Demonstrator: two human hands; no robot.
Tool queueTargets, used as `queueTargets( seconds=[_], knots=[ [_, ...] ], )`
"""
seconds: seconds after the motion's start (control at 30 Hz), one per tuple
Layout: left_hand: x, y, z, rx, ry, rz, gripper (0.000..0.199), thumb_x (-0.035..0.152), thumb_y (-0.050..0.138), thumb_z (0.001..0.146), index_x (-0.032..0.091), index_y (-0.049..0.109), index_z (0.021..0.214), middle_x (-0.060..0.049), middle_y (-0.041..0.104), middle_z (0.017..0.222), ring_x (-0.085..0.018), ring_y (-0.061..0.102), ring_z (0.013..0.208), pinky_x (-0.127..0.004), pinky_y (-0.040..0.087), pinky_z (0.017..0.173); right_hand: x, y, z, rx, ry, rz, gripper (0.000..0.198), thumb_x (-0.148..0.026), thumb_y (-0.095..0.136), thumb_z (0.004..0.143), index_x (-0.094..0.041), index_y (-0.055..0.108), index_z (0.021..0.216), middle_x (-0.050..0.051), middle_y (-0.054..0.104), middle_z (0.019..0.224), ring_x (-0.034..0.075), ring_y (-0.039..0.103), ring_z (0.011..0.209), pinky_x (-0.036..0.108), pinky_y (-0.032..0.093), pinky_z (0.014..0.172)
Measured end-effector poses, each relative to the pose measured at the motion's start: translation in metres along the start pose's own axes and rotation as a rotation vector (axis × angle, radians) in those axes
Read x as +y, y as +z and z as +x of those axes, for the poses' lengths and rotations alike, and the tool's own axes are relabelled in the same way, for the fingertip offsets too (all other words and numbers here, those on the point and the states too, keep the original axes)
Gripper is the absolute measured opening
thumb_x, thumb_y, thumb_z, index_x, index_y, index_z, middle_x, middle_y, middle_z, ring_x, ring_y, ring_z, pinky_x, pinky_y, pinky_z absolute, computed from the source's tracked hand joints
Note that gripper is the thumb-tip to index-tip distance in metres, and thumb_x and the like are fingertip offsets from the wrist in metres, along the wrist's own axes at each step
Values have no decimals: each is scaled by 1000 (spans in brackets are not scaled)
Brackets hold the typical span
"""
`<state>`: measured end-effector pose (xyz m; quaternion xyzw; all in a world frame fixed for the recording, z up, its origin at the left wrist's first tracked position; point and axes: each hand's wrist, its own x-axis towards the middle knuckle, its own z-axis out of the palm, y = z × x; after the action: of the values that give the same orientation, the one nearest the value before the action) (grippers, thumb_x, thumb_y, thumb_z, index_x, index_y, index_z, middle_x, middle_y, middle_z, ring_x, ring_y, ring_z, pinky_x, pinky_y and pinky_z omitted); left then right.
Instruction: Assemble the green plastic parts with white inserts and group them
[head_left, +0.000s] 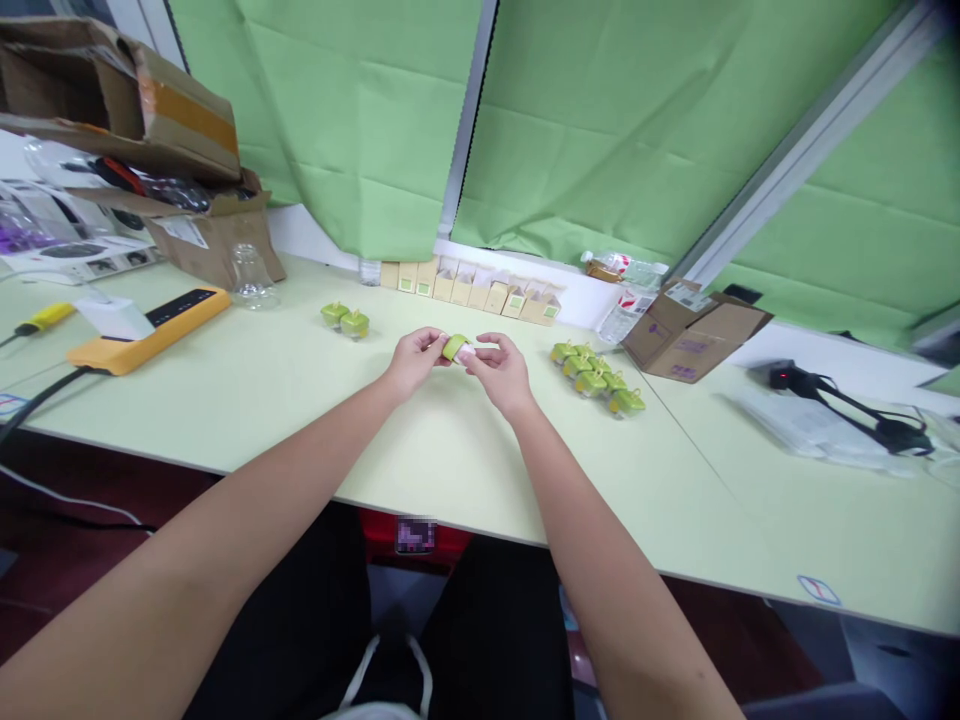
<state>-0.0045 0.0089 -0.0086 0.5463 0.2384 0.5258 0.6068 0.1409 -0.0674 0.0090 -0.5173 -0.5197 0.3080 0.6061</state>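
Note:
Between my two hands, just above the table's middle, is a small green-lidded container [454,347] with a pale, clear-looking body. My left hand [417,362] pinches its green side with thumb and fingers. From the right, my right hand [504,374] grips the pale end, its forefinger raised in a curve. To the left stand two similar green-topped containers [346,319], side by side. A cluster of several more green-topped containers [592,375], with loops on top and yellow bits beneath, sits right of my right hand.
Several small open cardboard boxes [471,287] line the back edge. A larger carton [686,330] and plastic bottles [624,270] stand at the back right. Leftward are a yellow power strip [150,335], a clear jar [253,278] and stacked cartons [217,235]. A black strap device [847,405] lies far right.

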Motion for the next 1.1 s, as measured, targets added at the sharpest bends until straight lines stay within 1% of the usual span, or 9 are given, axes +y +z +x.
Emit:
queueTargets(
  seconds=[0.1,0.27,0.33,0.53,0.63,0.73,0.83,0.9,1.1],
  knots=[
    [3,1,-1,5,-41,-38,24,33,74,82,12,63,81,-3,66,78,-13,64,71,-29,58,72,0,5,-2,59,-72,-98,39,-48,78,69,-24,61,95,0,72,84,16,68,75,31,57,73],
    [4,4,-2,19,-99,-114,22,30,74,83,11,63,80,-3,66,78,-12,65,70,-31,58,75,-6,11,-8,157,-262,-286,31,-46,74,74,-24,64,94,4,68,100,15,65,75,29,55,68],
    [4,4,-2,18,-110,-128,22,30,74,82,11,63,80,-4,67,79,-12,65,71,-31,58,76,-9,12,-10,181,-314,-344,28,-45,72,76,-24,65,93,4,67,101,15,65,74,29,54,66],
    [7,4,-4,8,-136,-171,18,27,71,85,12,64,80,-4,68,83,-13,66,75,-32,57,80,-14,12,-14,169,-367,-452,25,-45,68,81,-25,66,96,5,65,102,19,65,83,30,54,65],
    [7,3,-4,40,-153,-174,15,25,68,87,12,63,81,-4,67,81,-13,66,71,-31,56,75,-12,13,-14,95,-390,-497,37,-43,72,77,-24,63,107,7,62,110,20,63,91,32,56,68],
    [6,2,-4,4,-171,-186,15,25,69,86,12,62,84,-4,67,81,-14,65,69,-30,56,73,-7,13,-12,75,-422,-574,46,-38,75,73,-24,58,113,8,59,112,22,61,95,35,57,70],
    [5,3,-4,-53,-164,-205,18,26,73,82,11,63,84,-4,66,84,-13,65,75,-31,55,80,-5,12,-11,115,-452,-611,40,-34,71,77,-24,58,113,8,59,108,22,60,95,37,57,73],
    [4,4,-5,-56,-161,-213,20,27,75,81,11,63,83,-4,66,85,-13,64,78,-32,55,84,-4,11,-11,117,-466,-622,36,-32,69,79,-24,58,112,8,60,106,22,60,95,37,57,72],
    [2,3,-5,-59,-167,-221,23,29,78,78,11,63,83,-4,65,84,-13,64,78,-34,55,86,-8,12,-13,98,-478,-649,33,-27,65,80,-25,60,113,8,60,109,22,60,91,35,56,69]
  ],
)
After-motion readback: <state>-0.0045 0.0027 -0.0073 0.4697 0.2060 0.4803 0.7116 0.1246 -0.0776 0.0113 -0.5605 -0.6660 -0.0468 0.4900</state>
